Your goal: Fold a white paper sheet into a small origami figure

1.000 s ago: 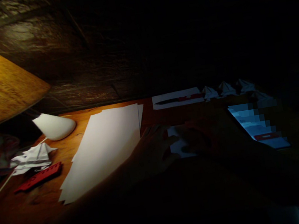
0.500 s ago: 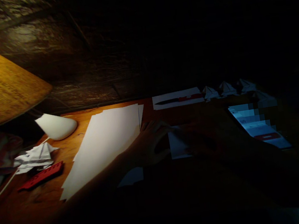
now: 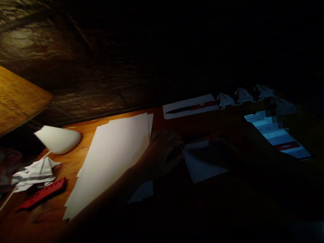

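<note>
In the dim middle of the table is a small pale sheet of paper, partly under shadow. My left hand has its fingers curled together at the paper's upper left edge and seems to grip it. At the paper's upper right corner is my right hand, so dark that its fingers are hidden. Another piece of paper lies below my left forearm. Left of that arm, a stack of white sheets rests on the wooden table.
A red-handled knife lies on paper at the back, beside several folded paper shapes. A lit phone is at right. On the left are a lamp, white lamp base, crumpled paper and red object.
More of the small paper shows now, and it sits at a different angle. My left fingers have closed in at its edge, and my right hand has moved up to its far corner.
</note>
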The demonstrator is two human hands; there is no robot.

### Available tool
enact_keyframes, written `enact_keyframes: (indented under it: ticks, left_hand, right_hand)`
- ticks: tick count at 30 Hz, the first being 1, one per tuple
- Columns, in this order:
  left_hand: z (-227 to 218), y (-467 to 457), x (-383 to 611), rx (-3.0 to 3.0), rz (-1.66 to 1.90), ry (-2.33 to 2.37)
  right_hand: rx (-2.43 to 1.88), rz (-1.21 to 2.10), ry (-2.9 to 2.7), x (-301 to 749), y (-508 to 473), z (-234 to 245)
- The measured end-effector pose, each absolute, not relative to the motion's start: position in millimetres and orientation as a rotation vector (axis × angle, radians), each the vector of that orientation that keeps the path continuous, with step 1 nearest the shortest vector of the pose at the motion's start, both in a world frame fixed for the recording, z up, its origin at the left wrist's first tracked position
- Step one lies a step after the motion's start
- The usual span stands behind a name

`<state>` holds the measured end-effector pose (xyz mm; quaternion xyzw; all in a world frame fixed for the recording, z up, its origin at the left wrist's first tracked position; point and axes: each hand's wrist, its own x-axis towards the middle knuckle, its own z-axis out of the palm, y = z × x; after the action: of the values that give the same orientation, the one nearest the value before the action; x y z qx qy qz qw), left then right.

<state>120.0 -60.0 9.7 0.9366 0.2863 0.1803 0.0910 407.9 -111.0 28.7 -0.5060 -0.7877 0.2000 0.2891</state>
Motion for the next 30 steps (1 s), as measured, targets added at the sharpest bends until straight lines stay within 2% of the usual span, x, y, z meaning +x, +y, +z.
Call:
enact_keyframes:
  ticks: [9,21,27,30]
  left_hand:
    - [5.4,-70.7,125.8,2.62,0.813,0.971]
    - [6.3,-72.5,132.0,2.101,1.125,0.933]
    - [-1.2,-75.5,129.4,2.008,1.041,0.888]
    - [-4.7,-74.3,128.2,1.994,0.985,0.862]
  right_hand:
    - [-1.315,0.651,-1.767,404.2,-109.1,32.8]
    - [-1.455,0.811,-1.973,402.8,-104.3,22.4]
    - [-1.542,0.669,-1.959,406.2,-104.3,28.0]
    - [-1.522,0.776,-1.881,405.2,-108.6,26.6]
